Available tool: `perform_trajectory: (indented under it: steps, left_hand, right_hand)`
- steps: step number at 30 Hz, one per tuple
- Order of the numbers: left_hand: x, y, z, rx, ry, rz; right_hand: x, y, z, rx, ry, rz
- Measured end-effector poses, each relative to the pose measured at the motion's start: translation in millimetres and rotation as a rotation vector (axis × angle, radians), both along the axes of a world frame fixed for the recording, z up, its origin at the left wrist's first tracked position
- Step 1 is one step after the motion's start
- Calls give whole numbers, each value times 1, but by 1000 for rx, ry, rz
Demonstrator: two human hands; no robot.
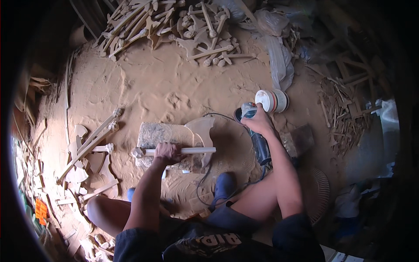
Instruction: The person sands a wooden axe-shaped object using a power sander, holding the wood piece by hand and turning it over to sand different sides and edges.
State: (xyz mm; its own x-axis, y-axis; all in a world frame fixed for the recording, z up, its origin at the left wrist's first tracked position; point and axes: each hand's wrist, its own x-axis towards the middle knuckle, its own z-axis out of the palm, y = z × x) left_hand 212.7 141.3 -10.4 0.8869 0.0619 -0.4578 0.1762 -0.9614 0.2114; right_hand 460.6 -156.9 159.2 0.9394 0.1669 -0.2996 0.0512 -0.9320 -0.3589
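My left hand [168, 153] is closed round a long pale wooden bar [198, 150] with a carved knob at its left end. The bar lies across a worn, dust-covered block [163, 134] in front of me, its plain end reaching past the block's right side. In my right hand [260, 122] is an angle grinder [260, 147], gripped near its head, off to the right of the block and apart from the bar. The grinder's disc shows as a dark round edge, and I cannot tell whether it spins. A flat curved wooden piece [203, 129] rests at the block's right end.
A white tub [273, 101] lies just beyond the grinder. The grinder's cord [198, 192] loops near my feet. Carved wooden parts [94, 148] lie at left, with a large heap [205, 32] at the back. Wood scraps [342, 118] and a fan guard [321, 192] are at right.
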Motion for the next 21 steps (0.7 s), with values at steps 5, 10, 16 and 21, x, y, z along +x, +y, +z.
perform_trajectory:
  steps: [5,10,16,21]
  left_hand:
    - [-2,-2,7,-27,-6,2]
    - [-2,-24,8,-88,-507,148]
    - [-17,-57,-18,-542,-404,1638]
    - [20,-60,-48,-42,-8,613]
  right_hand:
    - [-46,-46,74,374,-229,-55]
    - [-82,-89,79,1081,-266,-383]
    - [-95,-83,67,1153,-321,-390]
    - [-99,-100,63,1137,-366,-353]
